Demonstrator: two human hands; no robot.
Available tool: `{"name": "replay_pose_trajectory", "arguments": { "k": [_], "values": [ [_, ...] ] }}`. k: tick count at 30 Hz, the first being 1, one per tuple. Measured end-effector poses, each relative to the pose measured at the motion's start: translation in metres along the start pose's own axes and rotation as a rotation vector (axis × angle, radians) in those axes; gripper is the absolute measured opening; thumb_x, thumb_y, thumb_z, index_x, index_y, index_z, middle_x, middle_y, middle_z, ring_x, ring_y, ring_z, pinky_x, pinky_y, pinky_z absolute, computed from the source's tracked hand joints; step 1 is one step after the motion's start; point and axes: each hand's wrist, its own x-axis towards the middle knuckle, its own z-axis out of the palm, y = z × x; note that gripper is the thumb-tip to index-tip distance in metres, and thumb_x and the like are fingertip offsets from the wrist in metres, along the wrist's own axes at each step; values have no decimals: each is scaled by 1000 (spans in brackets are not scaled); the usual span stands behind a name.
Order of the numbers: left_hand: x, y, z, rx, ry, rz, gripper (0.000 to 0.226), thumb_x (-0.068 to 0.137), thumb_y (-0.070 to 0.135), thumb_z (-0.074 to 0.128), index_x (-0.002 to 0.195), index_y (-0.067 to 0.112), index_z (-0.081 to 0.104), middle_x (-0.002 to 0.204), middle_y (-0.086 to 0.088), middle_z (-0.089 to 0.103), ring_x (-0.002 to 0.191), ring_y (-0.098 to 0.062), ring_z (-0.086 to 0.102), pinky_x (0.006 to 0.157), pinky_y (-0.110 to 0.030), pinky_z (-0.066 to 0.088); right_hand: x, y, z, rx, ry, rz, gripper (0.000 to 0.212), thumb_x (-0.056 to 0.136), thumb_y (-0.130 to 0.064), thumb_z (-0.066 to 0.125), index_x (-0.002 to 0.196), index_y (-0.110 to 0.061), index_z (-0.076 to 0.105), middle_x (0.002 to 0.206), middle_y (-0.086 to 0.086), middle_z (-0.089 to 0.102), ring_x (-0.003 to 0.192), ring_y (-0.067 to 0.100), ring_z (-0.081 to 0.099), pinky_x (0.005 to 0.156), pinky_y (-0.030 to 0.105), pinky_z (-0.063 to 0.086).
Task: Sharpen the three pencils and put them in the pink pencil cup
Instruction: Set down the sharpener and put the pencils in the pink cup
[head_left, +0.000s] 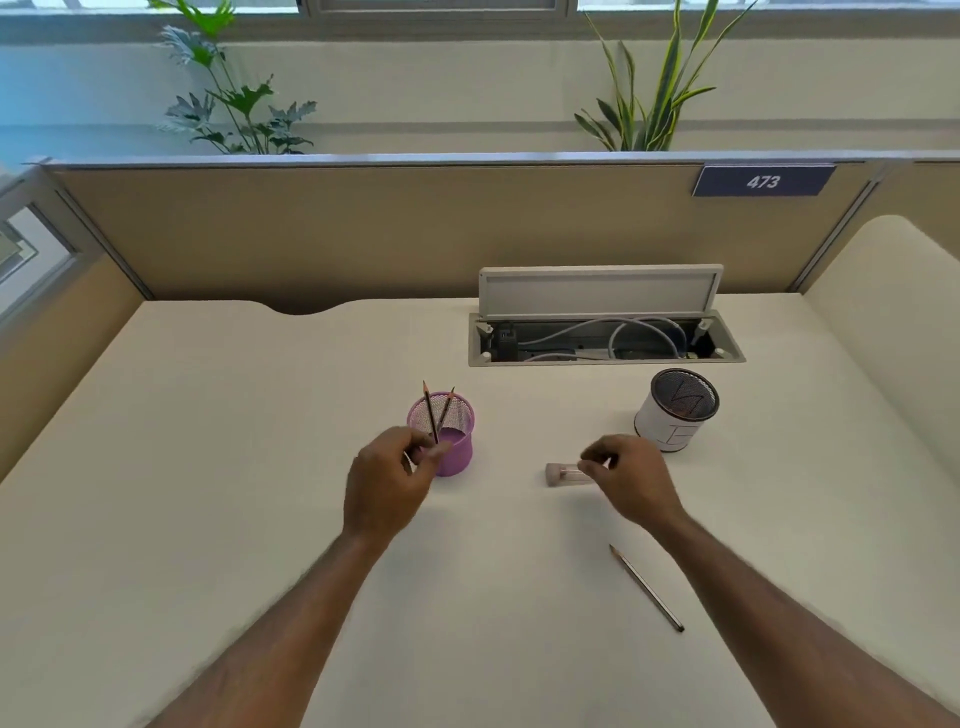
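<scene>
Tabletop (249, 467): pale, enclosed by tan partitions; seen from above, both forearms reaching in from the near edge.
Pink pencil cup (458, 458): upright mesh cup near the tabletop's middle, slightly left.
Pencils in cup: two, points up. The left pencil (429, 410) ends at the left hand's fingertips; the other pencil (448, 405) leans on the far rim.
Left hand (387, 480): fingers curled, touching the cup's near side, apparently pinching the left pencil's lower part.
Right hand (631, 480): fingertips narrowly pinching one end of a small clear sharpener (562, 474), right of the cup; blurred, so resting or lifted is unclear.
Third pencil (647, 587): lying loose towards the near right, just beside the right forearm, point aimed far-left. Whether it is sharpened is too small to tell.
Other items: white cup with dark mesh top (670, 426) and open cable hatch (597, 288) towards the far right.
Progress: likely two pencils done, one left.
Risks: the light cup could tip if the left hand drags on its rim; a dropped pencil could snap its point; the right forearm could roll the loose pencil towards the near edge.
</scene>
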Motion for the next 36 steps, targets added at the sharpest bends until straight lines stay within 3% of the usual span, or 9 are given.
{"name": "replay_pose_trajectory", "arguments": {
  "k": [8,14,19,25,28,31,34,36],
  "values": [
    [-61,14,41,132,-359,-96,21,81,46,72,76,26,68,68,14,63,65,-4,59,60,-26,47,-61,63,-8,-132,-151,213,12,79,-35,74,85,-26,68,83,-10,66,78,9,61,66,24,43],
    [-78,20,54,197,-566,-158,19,82,46,70,80,28,68,75,11,66,73,-7,62,68,-30,52,-83,66,-2,-194,-188,238,14,76,-36,72,84,-27,65,83,-11,62,77,10,59,58,23,39],
    [-90,16,52,239,-600,-208,19,82,47,69,80,28,67,77,12,66,73,-7,63,66,-26,51,-89,66,6,-174,-180,262,8,78,-25,68,86,-25,68,84,-9,64,78,12,61,62,24,45],
    [-92,6,38,253,-576,-250,17,83,46,69,78,30,65,76,12,65,73,-6,62,62,-21,46,-87,56,12,-196,-197,212,10,82,-24,63,87,-21,71,88,-6,68,82,16,63,66,27,50],
    [-91,0,32,256,-558,-265,17,83,46,69,79,29,66,77,12,66,73,-6,61,61,-20,44,-80,34,18,-57,-172,147,3,79,-22,67,78,-24,70,77,-9,68,75,12,63,67,30,53],
    [-90,-8,26,260,-544,-294,17,83,46,69,78,31,65,77,13,66,72,-4,61,63,-20,47,-64,-13,22,133,-82,40,15,77,-19,73,68,-30,66,67,-11,67,68,5,60,63,20,45],
    [-86,-14,23,268,-536,-308,18,83,48,69,79,31,65,78,13,66,73,-4,61,63,-20,48,-39,-64,24,280,-55,-57,3,78,-19,75,79,-21,73,72,-5,71,70,10,65,64,20,51],
    [-83,-18,20,264,-523,-332,18,83,48,69,80,31,66,78,12,66,73,-5,62,65,-21,50,-19,-94,28,348,-90,-106,10,82,-19,74,90,-13,75,79,-3,72,73,10,67,66,17,54]
  ]
}}
